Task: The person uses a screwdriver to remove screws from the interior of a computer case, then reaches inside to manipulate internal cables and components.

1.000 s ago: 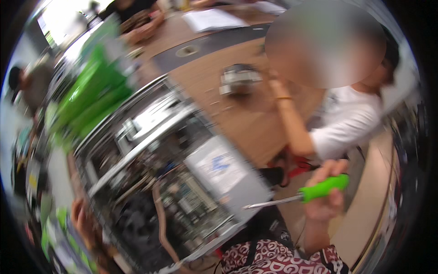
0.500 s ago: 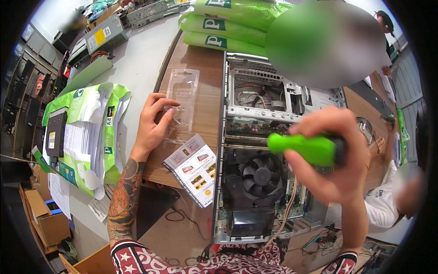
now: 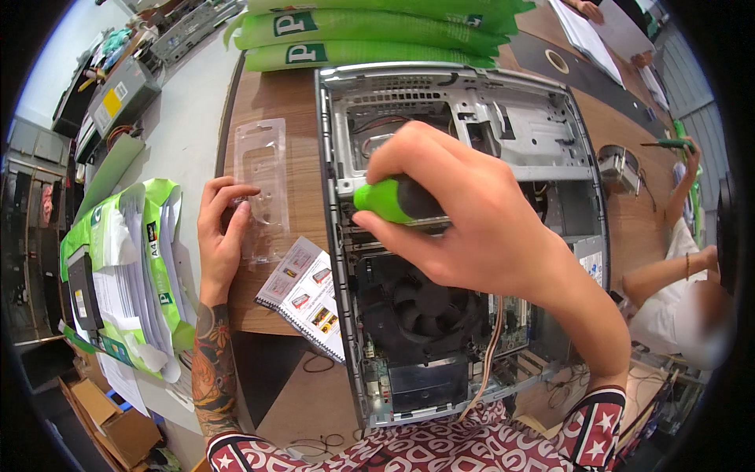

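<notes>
My right hand [image 3: 472, 212] grips a green-and-black screwdriver [image 3: 379, 201] by its thick handle, above the upper left part of an opened computer case [image 3: 325, 157]; the shaft is out of sight. Inside the case, below that hand, sits a black fan [image 3: 429, 303] in a dark shroud. My left hand [image 3: 224, 228] rests on the brown table beside a clear plastic blister shell [image 3: 273, 189], its fingers loosely bent and the thumb apart. Just below the shell lies a spiral-bound booklet [image 3: 303, 295], partly tucked against the case's left edge.
Green paper packs [image 3: 354, 55] are stacked behind the case. An opened paper pack [image 3: 130, 267] with a black drive-like box [image 3: 85, 287] on it stands left. At right are a small metal unit [image 3: 619, 168], a tape roll [image 3: 557, 61] and a person's arm holding a green-handled tool [image 3: 672, 144].
My right hand has moved left with the screwdriver, over the case's left side. My left hand stays by the blister shell. The whole view has shifted, showing more of the table at right.
</notes>
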The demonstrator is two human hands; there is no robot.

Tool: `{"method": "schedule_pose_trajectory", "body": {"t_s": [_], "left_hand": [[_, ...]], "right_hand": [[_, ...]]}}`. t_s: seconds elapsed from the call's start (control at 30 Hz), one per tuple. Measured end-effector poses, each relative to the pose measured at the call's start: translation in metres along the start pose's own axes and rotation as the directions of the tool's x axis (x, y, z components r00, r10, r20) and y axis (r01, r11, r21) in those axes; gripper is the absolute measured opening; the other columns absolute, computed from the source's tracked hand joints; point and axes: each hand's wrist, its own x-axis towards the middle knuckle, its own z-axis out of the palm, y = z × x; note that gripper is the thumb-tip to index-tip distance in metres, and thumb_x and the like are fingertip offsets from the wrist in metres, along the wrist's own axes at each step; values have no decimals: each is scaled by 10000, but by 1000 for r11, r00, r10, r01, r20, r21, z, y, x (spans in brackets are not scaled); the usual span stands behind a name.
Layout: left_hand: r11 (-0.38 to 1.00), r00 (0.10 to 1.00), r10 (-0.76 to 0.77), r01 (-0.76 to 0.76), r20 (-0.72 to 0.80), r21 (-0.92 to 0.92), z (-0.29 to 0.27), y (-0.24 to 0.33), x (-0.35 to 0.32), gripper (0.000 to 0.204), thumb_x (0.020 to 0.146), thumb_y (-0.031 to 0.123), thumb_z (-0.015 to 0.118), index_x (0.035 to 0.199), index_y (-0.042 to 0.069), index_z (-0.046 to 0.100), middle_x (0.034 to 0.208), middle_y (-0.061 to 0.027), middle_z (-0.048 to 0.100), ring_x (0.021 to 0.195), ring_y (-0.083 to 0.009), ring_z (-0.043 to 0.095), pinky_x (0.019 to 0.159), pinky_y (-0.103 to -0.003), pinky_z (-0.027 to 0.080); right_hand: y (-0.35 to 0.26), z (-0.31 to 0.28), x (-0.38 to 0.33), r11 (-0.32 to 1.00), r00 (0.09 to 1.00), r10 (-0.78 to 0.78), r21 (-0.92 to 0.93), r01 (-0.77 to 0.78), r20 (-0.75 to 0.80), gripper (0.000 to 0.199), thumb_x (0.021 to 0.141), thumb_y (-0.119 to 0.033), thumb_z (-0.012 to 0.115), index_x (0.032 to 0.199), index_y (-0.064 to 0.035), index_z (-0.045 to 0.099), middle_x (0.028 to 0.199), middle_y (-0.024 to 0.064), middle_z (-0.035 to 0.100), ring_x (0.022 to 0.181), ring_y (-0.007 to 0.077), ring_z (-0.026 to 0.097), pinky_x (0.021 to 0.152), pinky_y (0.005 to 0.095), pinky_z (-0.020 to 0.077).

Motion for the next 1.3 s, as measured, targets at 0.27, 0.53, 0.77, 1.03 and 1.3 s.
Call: {"method": "schedule_pose_trajectory", "body": {"t_s": [0.27, 0.53, 0.77, 1.03, 1.3], "left_hand": [[1000, 1000, 1, 0, 30, -31, 0, 5, 1, 191, 923, 103, 575, 1047, 7, 685, 1120, -50, 493, 882, -114, 469, 782, -233, 385], [1000, 999, 23, -23, 23, -18, -1, 7, 0, 192, 930, 109, 572, 1047, 10, 689, 1110, -56, 506, 893, -118, 474, 800, -238, 394], [1000, 999, 30, -30, 39, 1, 0, 4, 0, 194, 929, 110, 569, 1043, 10, 690, 1124, -63, 512, 901, -122, 483, 810, -239, 397], [1000, 999, 1, 0, 50, -25, -2, 4, 0, 194, 927, 108, 565, 1041, 12, 691, 1113, -63, 507, 894, -121, 485, 804, -238, 397], [999, 999, 21, -20, 47, -31, 0, 2, 1, 197, 930, 106, 562, 1043, 4, 687, 1109, -57, 496, 879, -112, 476, 776, -235, 389]], "right_hand": [[-4, 1, -3, 999, 998, -25, -31, 27, 54, 328, 786, -12, 776, 1030, -34, 558, 935, 99, 586, 753, 271, 615, 636, 343, 509], [-5, -1, -1, 1000, 999, -22, -15, 23, 44, 342, 776, -6, 773, 1045, -36, 564, 963, 103, 600, 788, 296, 617, 674, 352, 517], [-2, -3, 0, 1000, 998, 9, -24, -7, 69, 354, 771, -6, 779, 1049, -36, 561, 967, 107, 611, 818, 306, 619, 715, 362, 520], [-4, -7, 0, 999, 993, 14, 30, -17, 119, 338, 781, 16, 757, 1049, -34, 558, 958, 106, 587, 819, 307, 608, 700, 368, 508], [-7, -12, 1, 999, 970, 42, -30, -36, 241, 302, 812, 17, 713, 1047, -38, 532, 962, 118, 561, 844, 321, 588, 722, 385, 487]]}}
